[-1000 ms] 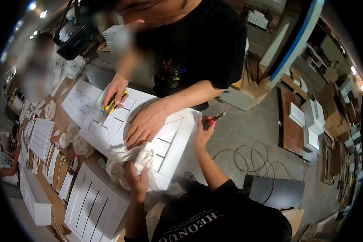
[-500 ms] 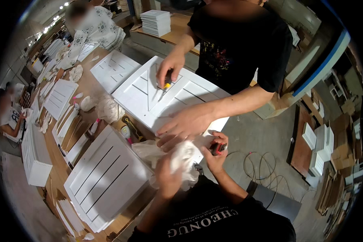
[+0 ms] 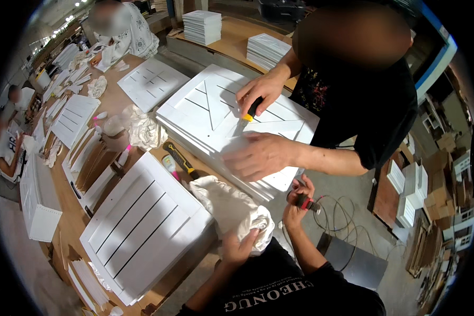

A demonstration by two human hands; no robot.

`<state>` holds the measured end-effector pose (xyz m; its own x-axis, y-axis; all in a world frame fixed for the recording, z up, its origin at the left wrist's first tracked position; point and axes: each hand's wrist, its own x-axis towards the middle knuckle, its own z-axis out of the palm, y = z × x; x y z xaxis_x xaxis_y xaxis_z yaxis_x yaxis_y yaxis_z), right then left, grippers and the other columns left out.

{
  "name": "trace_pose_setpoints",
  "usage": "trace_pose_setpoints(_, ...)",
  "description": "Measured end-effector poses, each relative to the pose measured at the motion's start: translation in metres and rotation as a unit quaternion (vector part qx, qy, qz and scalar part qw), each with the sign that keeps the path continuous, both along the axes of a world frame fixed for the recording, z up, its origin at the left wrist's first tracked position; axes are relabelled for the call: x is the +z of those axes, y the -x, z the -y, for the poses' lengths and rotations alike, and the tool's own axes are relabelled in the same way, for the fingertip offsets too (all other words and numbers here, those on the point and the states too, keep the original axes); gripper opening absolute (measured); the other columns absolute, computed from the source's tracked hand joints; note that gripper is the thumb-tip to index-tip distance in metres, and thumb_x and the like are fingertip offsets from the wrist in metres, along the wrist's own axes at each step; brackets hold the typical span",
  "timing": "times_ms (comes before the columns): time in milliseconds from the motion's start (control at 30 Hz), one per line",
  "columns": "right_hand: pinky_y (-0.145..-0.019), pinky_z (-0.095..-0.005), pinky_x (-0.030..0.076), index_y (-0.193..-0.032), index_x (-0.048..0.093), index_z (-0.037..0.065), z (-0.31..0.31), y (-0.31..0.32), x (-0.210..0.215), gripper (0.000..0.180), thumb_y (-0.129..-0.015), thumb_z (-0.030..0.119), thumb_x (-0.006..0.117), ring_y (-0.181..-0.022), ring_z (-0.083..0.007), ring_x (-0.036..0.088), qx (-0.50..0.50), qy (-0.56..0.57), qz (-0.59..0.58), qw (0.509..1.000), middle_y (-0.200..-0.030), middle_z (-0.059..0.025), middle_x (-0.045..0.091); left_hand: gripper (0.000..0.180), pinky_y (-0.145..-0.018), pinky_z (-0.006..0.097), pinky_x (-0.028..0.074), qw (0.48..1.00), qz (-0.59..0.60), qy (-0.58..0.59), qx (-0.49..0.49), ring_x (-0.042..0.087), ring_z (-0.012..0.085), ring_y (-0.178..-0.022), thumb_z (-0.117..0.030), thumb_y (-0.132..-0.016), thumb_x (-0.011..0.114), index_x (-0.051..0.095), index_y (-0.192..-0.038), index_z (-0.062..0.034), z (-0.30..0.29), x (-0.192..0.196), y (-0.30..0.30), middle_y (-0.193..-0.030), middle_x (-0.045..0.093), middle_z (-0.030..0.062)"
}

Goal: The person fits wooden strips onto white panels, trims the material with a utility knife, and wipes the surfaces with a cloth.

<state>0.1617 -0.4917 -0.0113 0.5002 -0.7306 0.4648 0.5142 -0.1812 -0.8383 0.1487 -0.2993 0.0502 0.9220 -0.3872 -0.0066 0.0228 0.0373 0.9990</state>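
Observation:
My left hand [image 3: 239, 246] is closed on a crumpled white cloth [image 3: 216, 203], which trails toward the workbench edge. Close to the right of it, my right hand [image 3: 295, 215] grips a small red-and-black tool [image 3: 305, 202]; its exact kind cannot be made out. Left of the cloth lies a white grooved panel [image 3: 142, 226] on top of a stack. Beyond my hands, a co-worker leans over another white panel stack [image 3: 195, 100] with a diagonal pattern. One of the co-worker's hands holds a scraper [image 3: 246, 120] with a yellow-and-black handle against the top panel; the other rests flat beside it.
Between the stacks lie a yellow-and-black tool [image 3: 178, 158], a small bottle [image 3: 169, 164] with a pink part and a crumpled cloth [image 3: 144, 129]. Coiled hoses [image 3: 347, 216] lie on the floor at right. More panels [image 3: 201, 27] stand on a far bench. Other people work at left.
My left hand has drawn the cloth down and right, and it hangs more spread out. My right hand has turned the tool outward. The co-worker's hands and scraper have shifted right.

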Motion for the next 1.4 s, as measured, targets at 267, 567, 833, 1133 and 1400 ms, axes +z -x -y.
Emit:
trace_pose_setpoints(267,-0.088,-0.0392,0.04,-0.089,0.049,0.005,-0.015,0.079,-0.034,0.031,-0.072,0.019,0.07,-0.108,-0.0275,0.047,0.1,0.13,-0.096,0.982,-0.121,-0.0132,0.041,0.023,-0.07,0.029,0.049,0.999,-0.041,0.007,0.014,0.064,0.0157,-0.077,-0.013,-0.084,0.06,0.064,-0.098,0.0043,-0.026,0.001,0.023,-0.084,0.068,0.0124)
trace_pose_setpoints(567,-0.074,-0.0345,0.045,-0.081,0.047,0.005,-0.025,0.112,-0.014,0.03,-0.062,-0.01,0.064,-0.084,-0.0241,0.057,0.192,0.174,-0.187,0.948,-0.09,-0.013,0.058,0.026,-0.074,0.027,0.049,0.987,-0.145,-0.006,0.069,0.061,0.013,-0.085,-0.012,-0.085,0.059,0.061,-0.106,0.0021,-0.036,0.019,0.082,-0.094,0.066,0.0085)
trace_pose_setpoints(833,-0.073,-0.0334,0.046,-0.084,0.05,0.005,-0.012,0.14,-0.018,0.03,-0.063,-0.009,0.066,-0.082,-0.0237,0.058,0.221,0.203,-0.199,0.933,-0.09,-0.0136,0.058,0.022,-0.073,0.025,0.047,0.989,-0.137,0.011,0.057,0.059,0.0108,-0.081,-0.012,-0.086,0.058,0.062,-0.104,0.0018,-0.02,0.032,0.109,-0.092,0.065,0.0056)
trace_pose_setpoints(1133,-0.075,-0.0326,0.046,-0.088,0.053,0.004,-0.034,0.153,-0.027,0.031,-0.065,-0.007,0.071,-0.085,-0.0258,0.059,0.163,0.166,-0.23,0.945,-0.091,-0.011,0.059,0.023,-0.076,0.026,0.047,0.989,-0.061,0.113,0.074,0.059,0.0122,-0.085,-0.003,-0.086,0.054,0.058,-0.108,0.0046,-0.06,0.041,0.076,-0.097,0.064,0.0074)
trace_pose_setpoints(1400,-0.073,-0.0321,0.047,-0.09,0.054,0.004,-0.078,0.114,-0.012,0.029,-0.067,-0.007,0.069,-0.084,-0.0251,0.058,0.141,0.198,-0.227,0.943,-0.092,-0.0099,0.059,0.032,-0.081,0.036,0.051,0.941,-0.235,0.198,0.141,0.06,0.0221,-0.095,-0.021,-0.093,0.048,0.049,-0.117,-0.0009,-0.133,0.045,0.021,-0.108,0.058,0.0128)
